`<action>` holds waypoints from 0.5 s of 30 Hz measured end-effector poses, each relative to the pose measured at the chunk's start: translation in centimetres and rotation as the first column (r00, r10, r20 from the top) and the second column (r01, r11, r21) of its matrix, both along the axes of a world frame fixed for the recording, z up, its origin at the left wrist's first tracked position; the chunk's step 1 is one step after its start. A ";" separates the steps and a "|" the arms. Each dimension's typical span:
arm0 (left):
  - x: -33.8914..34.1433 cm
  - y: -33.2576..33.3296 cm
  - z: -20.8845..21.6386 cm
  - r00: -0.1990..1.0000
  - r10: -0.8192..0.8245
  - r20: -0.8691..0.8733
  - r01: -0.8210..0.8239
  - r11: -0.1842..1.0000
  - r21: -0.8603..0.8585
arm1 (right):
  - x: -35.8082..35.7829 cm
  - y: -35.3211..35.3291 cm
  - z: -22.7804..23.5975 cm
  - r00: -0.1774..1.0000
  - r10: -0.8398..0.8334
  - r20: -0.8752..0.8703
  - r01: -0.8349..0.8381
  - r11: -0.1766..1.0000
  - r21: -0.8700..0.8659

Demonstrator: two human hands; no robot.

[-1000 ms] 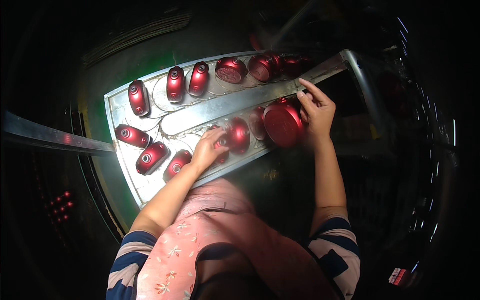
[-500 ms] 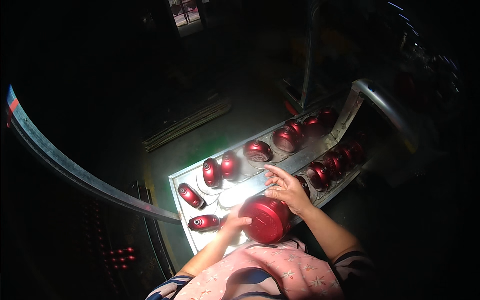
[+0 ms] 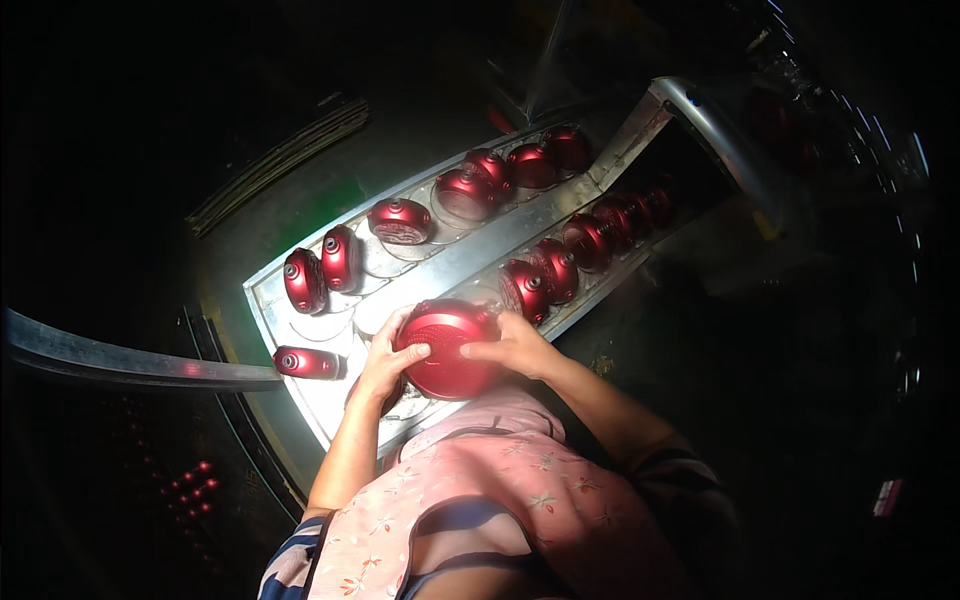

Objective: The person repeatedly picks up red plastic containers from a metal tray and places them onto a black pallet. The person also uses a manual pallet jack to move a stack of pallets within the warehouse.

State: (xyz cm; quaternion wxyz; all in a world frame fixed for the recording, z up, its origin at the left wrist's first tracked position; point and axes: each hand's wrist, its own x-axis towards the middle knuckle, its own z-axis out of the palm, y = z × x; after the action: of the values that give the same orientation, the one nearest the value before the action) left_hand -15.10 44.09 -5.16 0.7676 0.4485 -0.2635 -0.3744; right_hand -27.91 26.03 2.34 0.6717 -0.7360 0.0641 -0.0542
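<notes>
A round, glossy red metal piece, like a pan body without a handle, is tilted with its broad, dotted round face turned up toward me. My left hand grips its left rim, with the thumb over the face. On the opposite side, my right hand clasps it, thumb also on the face and fingers hidden behind. Just beyond lies a pale tray-like table bearing similar red pieces stood on edge. One red piece rests near its left edge; another shows partly behind my left wrist.
Two red pieces stand along the far left edge, with several more toward the far right. A metal strip runs lengthwise. A metal arch spans the right part; a curved metal bar meets the left edge.
My right hand, previously open above the red piece, has come down onto its right side. The view has shifted, and a piece near the tray's left corner no longer shows there.
</notes>
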 end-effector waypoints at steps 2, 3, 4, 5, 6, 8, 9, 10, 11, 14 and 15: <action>0.3 -2.0 -0.3 0.992 0.060 0.110 -0.066 0.997 0.051 | -0.7 -3.5 1.1 0.992 -0.123 -0.014 0.123 0.992 0.004; 0.7 -3.0 -0.4 0.987 0.106 0.121 -0.118 0.988 0.096 | -0.7 -5.9 2.3 0.981 -0.192 -0.029 0.194 0.976 0.096; 1.1 -3.8 -0.5 0.976 0.162 0.147 -0.175 0.982 0.075 | -0.4 -8.8 3.7 0.963 -0.264 0.052 0.262 0.964 0.049; 1.4 -4.4 -0.6 0.974 0.192 0.117 -0.206 0.972 0.114 | -0.3 -11.8 5.3 0.943 -0.301 0.145 0.302 0.953 0.019; 1.9 -5.1 -0.6 0.978 0.175 0.115 -0.188 0.975 0.119 | 0.2 -15.9 7.1 0.916 -0.323 0.239 0.343 0.938 -0.044; 2.7 -6.0 -0.6 0.978 0.185 0.096 -0.204 0.946 0.252 | 2.6 -23.5 10.0 0.791 -0.459 0.406 0.573 0.787 -0.228; 3.0 -6.7 -0.5 0.978 0.182 0.103 -0.203 0.945 0.256 | 4.3 -28.1 11.4 0.766 -0.411 0.494 0.597 0.741 -0.309; 3.3 -7.2 -0.3 0.973 0.192 0.127 -0.223 0.925 0.307 | 6.2 -32.1 12.4 0.726 -0.421 0.544 0.667 0.623 -0.408; 3.6 -7.8 0.0 0.964 0.233 0.126 -0.262 0.908 0.326 | 8.6 -36.0 13.0 0.698 -0.441 0.564 0.704 0.566 -0.429; 4.8 -10.0 1.1 0.923 0.363 0.127 -0.380 0.818 0.431 | 15.4 -46.9 12.4 0.641 -0.509 0.575 0.762 0.336 -0.553; 5.2 -10.7 1.3 0.913 0.396 0.098 -0.399 0.816 0.417 | 17.4 -50.1 11.2 0.649 -0.495 0.577 0.753 0.313 -0.578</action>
State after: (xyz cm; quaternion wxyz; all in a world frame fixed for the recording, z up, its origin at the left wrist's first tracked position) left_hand -9.92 33.37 -3.85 0.7103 0.6522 -0.0778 -0.2531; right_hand -10.51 -24.07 13.59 0.2026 -0.8460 0.2164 -0.4433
